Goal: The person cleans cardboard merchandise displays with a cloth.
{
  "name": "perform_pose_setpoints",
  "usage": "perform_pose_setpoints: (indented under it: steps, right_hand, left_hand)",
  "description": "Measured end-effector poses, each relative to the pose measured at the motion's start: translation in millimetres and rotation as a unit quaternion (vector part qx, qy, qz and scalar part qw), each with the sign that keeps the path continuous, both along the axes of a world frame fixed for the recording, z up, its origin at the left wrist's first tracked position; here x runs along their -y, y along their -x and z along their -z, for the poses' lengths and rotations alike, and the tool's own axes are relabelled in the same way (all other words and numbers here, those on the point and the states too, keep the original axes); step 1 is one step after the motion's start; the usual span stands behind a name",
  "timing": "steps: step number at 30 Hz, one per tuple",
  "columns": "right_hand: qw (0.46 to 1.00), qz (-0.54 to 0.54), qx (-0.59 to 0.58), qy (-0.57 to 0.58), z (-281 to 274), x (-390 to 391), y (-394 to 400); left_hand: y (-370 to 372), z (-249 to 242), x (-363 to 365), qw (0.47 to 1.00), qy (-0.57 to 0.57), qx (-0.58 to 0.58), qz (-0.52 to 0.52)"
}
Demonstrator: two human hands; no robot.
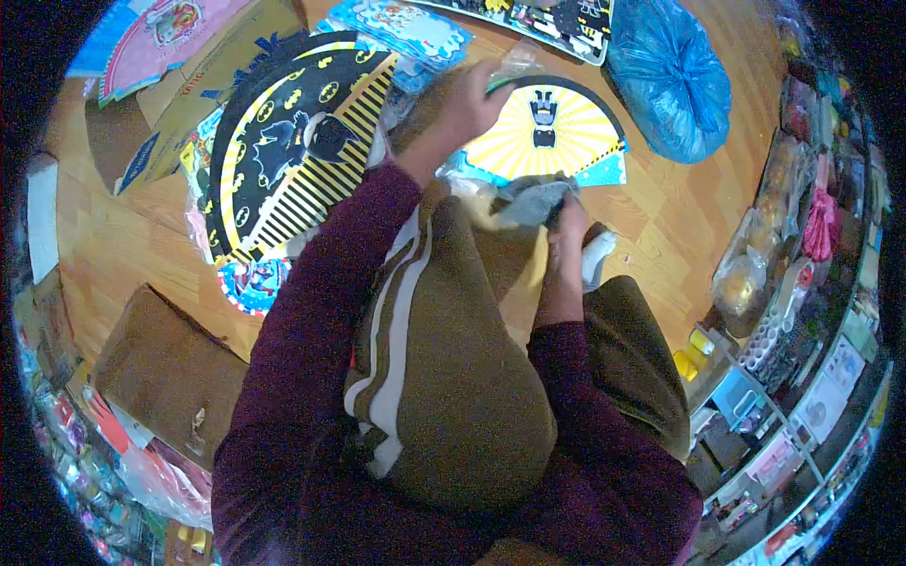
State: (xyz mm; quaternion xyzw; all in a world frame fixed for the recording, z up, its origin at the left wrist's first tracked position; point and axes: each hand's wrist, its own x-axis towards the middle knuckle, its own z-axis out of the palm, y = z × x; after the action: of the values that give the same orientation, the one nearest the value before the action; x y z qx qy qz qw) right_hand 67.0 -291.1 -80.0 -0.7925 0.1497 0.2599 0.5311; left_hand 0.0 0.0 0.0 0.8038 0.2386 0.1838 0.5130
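Note:
My left hand (pixel 472 102) is at the upper left edge of a yellow-and-white fan-shaped card (pixel 500 127) printed with a small black figure. Its fingers are apart and a fingertip touches the card's rim. My right hand (pixel 566 231) is low, between my knees, beside a grey sock-like cloth (pixel 533 203). Its fingers are curled, and what they hold is hidden. A light blue printed piece (pixel 609 170) shows under the card's right corner. Left of my left arm lies a larger black fan-shaped card (pixel 283 141) with bat emblems and yellow stripes.
Blue printed packs (pixel 406 33) lie beyond the black card, and a cardboard box (pixel 189 104) stands at upper left. A blue plastic bag (pixel 670 80) sits at upper right. Crowded shelves (pixel 793 377) line the right side. A round printed piece (pixel 253 285) lies near my left arm.

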Motion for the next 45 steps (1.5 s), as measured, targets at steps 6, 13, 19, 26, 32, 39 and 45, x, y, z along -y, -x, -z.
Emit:
perform_pose_setpoints:
  steps: [6, 13, 19, 26, 32, 39, 45]
  right_hand:
    - [0.967, 0.083, 0.237, 0.046, -109.1, -17.1, -27.2]
    - [0.874, -0.205, 0.406, 0.172, -118.9, -102.1, -9.7]
    - [0.757, -0.39, 0.46, 0.251, -62.5, -140.7, 41.0]
    - [0.73, -0.411, 0.476, 0.267, -61.5, -126.5, 37.2]
    - [0.814, -0.387, 0.396, 0.177, -80.2, -110.1, -30.0]
    - [0.696, -0.501, 0.434, 0.277, -231.2, -130.9, -134.2]
    - [0.671, -0.512, 0.517, 0.144, -278.5, -119.8, -135.3]
  left_hand:
    - [87.4, 13.9, 44.9, 0.984, -0.026, -0.165, -0.06]
    - [71.6, 27.5, 38.6, 0.98, -0.017, -0.195, -0.021]
    - [59.7, 26.1, 29.1, 0.972, -0.006, -0.236, -0.006]
    - [57.5, 25.8, 33.3, 0.96, -0.044, -0.275, 0.008]
    - [56.6, 50.6, 33.7, 0.96, -0.045, -0.275, -0.008]
    - [68.6, 13.7, 34.6, 0.961, -0.043, -0.269, 0.044]
    - [67.0, -11.8, 26.4, 0.969, 0.004, -0.232, 0.079]
